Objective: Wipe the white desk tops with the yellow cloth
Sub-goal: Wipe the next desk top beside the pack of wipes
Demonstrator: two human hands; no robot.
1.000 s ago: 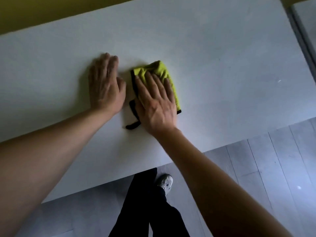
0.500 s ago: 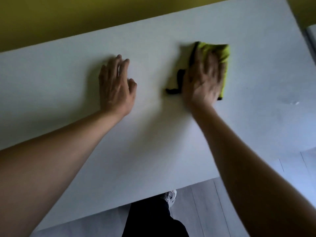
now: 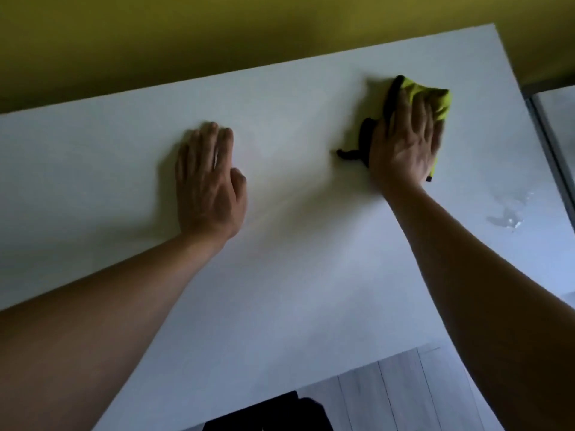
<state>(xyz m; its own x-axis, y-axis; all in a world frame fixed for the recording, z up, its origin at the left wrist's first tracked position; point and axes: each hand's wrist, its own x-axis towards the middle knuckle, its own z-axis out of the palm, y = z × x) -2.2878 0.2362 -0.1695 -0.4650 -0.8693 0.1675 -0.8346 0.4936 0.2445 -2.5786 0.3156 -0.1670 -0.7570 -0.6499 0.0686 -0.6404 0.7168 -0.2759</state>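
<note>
Both hands lie flat on the white rectangular desk top (image 3: 280, 275), well apart from each other. The left hand (image 3: 209, 181) rests palm down on the bare surface left of the middle, fingers straight and close together, holding nothing. The right hand (image 3: 404, 141) presses with straight fingers on the crumpled yellow cloth with a black edge (image 3: 435, 98), which lies on the far right part of the desk; the cloth shows beyond the fingertips and a black strip trails out to the left of the hand. A small wet smear (image 3: 507, 213) sits near the right edge. A yellow-green wall (image 3: 217, 35) runs behind the desk, and grey floor planks (image 3: 389, 393) show at the near side.
</note>
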